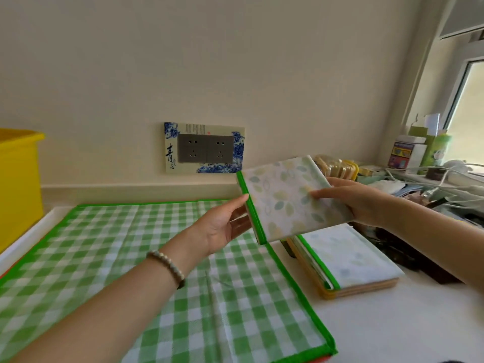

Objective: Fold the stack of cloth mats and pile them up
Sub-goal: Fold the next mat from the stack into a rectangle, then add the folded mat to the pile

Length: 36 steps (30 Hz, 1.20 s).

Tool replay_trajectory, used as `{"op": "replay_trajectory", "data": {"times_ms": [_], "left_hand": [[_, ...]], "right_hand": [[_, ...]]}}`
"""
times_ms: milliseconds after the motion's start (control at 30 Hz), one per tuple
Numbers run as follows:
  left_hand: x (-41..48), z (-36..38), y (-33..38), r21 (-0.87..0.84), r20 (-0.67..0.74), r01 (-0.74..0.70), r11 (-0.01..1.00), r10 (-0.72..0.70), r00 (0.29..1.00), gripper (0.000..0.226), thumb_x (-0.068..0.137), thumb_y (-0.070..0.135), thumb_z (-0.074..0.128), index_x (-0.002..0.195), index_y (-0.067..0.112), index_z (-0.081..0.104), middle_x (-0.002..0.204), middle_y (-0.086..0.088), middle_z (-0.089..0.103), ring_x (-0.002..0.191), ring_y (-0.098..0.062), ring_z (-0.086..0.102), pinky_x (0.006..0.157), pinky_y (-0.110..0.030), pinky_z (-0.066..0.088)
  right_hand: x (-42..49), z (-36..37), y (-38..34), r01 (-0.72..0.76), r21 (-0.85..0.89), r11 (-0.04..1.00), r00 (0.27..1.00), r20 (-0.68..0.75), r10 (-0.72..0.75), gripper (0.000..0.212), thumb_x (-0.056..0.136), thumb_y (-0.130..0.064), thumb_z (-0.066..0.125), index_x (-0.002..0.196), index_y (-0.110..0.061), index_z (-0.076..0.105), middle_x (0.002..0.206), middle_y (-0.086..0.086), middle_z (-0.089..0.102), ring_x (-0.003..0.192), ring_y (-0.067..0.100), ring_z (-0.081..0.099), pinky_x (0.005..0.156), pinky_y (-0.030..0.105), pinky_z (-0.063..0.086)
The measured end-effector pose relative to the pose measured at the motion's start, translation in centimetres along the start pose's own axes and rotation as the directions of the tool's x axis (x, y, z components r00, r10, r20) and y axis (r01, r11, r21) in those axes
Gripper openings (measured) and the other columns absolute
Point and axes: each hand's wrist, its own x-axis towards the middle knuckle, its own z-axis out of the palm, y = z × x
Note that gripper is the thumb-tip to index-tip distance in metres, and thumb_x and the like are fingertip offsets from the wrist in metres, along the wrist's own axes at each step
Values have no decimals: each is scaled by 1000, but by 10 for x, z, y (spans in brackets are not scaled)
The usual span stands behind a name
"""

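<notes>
- Your right hand [351, 200] gripped the folded mat [290, 203] by its right side, with the thumb lying across the leaf-printed top face and the other fingers hidden beneath it.
- Your left hand [222, 226] was open, its fingers straight and together. The fingertips touched the green edge on the left side of the folded mat, and the palm faced that edge.
- The folded mat was held up in the air between your hands and tilted. It was above the far right corner of the checked mat [131, 271] and the far end of the pile of folded mats [351, 258].
- The pile of folded mats lay on the white table [392, 331], just to the right of the checked mat. Its top piece had the same pale leaf print and a green edge, and yellow and orange edges showed below that.
- The checked mat lay spread flat in green and white squares with a green border, and your left forearm reached over it.
- A bead bracelet [167, 265] sat on your left wrist.
- A yellow bin [18, 184] stood at the far left.
- A socket plate [204, 148] with blue flowers was on the wall behind the mats.
- Small boxes [408, 153] and white cables [429, 179] crowded the far right by the window [468, 100].
</notes>
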Motion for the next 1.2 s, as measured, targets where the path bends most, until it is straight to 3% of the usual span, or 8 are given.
{"op": "replay_trajectory", "data": {"times_ms": [133,233,333,433,667,1200], "left_hand": [[17,33,-26,15,74,62,998,-63,995,15,91,15,59,102,8,65,91,-6,70,74,-16,68,60,-23,58],[27,52,-47,75,57,96,993,-100,993,8,91,13,59,94,8,65,77,-3,71,62,-12,68,51,-21,55],[34,65,-68,152,20,132,980,-137,990,18,88,11,63,104,3,64,84,-7,69,64,-13,67,48,-19,53],[38,70,-84,195,30,137,971,-146,989,17,86,9,66,101,2,64,76,-5,72,60,-10,68,50,-20,54],[45,71,-100,205,-36,137,969,-132,991,7,85,5,66,90,4,61,67,-4,71,55,-10,68,48,-19,54],[51,65,-118,275,-81,132,952,-114,990,28,78,15,74,100,5,59,92,-8,70,67,-12,67,52,-19,53]], "right_hand": [[-4,-44,17,-92,-17,996,993,-69,90,33,80,-11,69,111,-18,62,97,8,73,79,26,72,56,33,57],[-4,-68,34,-199,-59,978,975,-113,191,36,80,-11,69,115,-16,61,107,11,69,92,29,69,69,40,58],[-7,-83,51,-294,-110,949,950,-147,277,38,83,-10,67,120,-12,58,113,12,66,102,30,64,87,44,52],[-10,-90,65,-368,-159,916,923,-179,340,43,83,-12,68,124,-13,56,119,10,62,107,28,60,88,38,51],[-13,-94,83,-377,-189,907,919,-197,341,46,81,-15,70,125,-11,58,124,7,59,116,26,53,105,39,41],[-8,-92,96,-383,-367,848,920,-239,312,53,83,-27,68,132,-14,53,132,8,53,120,28,49,106,41,39]]}}
